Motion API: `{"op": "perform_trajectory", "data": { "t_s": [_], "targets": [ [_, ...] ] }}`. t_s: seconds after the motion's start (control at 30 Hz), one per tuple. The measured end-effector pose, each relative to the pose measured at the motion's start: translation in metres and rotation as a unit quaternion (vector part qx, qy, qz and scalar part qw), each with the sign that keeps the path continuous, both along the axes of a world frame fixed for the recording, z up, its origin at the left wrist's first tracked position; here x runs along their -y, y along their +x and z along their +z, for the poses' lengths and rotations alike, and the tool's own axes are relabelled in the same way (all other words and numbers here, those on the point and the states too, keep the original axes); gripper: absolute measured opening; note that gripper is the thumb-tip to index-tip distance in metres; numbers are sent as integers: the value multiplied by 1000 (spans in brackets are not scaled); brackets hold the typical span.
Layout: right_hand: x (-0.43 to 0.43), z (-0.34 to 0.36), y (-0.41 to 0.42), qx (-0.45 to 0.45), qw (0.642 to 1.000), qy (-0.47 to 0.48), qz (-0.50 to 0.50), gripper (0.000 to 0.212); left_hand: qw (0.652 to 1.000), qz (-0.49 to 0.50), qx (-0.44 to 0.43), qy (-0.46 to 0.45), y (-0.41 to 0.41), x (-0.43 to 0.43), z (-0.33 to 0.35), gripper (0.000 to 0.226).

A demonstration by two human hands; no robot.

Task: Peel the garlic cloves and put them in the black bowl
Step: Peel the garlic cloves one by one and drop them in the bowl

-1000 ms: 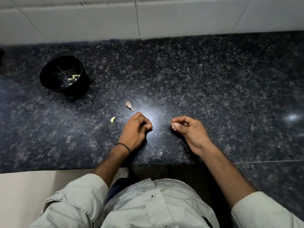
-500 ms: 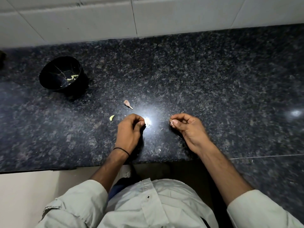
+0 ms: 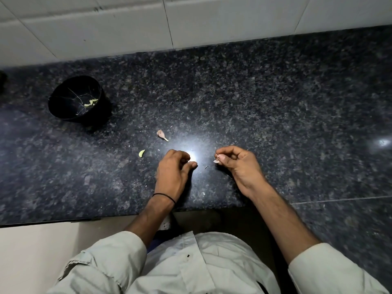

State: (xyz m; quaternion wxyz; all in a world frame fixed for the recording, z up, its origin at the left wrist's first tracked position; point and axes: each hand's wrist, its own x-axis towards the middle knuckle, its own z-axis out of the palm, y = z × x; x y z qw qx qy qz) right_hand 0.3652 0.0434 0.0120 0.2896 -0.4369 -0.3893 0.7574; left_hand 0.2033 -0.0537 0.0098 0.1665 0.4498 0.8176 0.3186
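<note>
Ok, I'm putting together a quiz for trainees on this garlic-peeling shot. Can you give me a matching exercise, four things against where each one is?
Things:
1. black bowl
2. greenish clove
3. pale scrap
4. black band

Places:
a. pinched at the fingertips of the right hand
b. standing at the far left of the counter
c. lying loose on the counter, just left of the left hand
d. round that left hand's wrist

Pairs: 1-b, 2-c, 3-a, 4-d.
</note>
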Motion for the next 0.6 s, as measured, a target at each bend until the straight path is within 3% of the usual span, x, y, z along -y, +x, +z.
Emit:
{"op": "perform_trajectory", "data": {
  "t_s": [0.1, 0.3, 0.6],
  "targets": [
    [0, 0, -1, 0, 1000, 0, 1, 23, 999, 3, -47, -12, 3, -5, 2, 5],
    [0, 0, -1, 7, 1000, 0, 2, 23, 992, -42, -88, -74, 1, -15, 6, 15],
    [-3, 3, -1, -4, 1000, -20, -5, 22, 982, 69, 176, -12, -10, -3, 14, 20]
  ]
}}
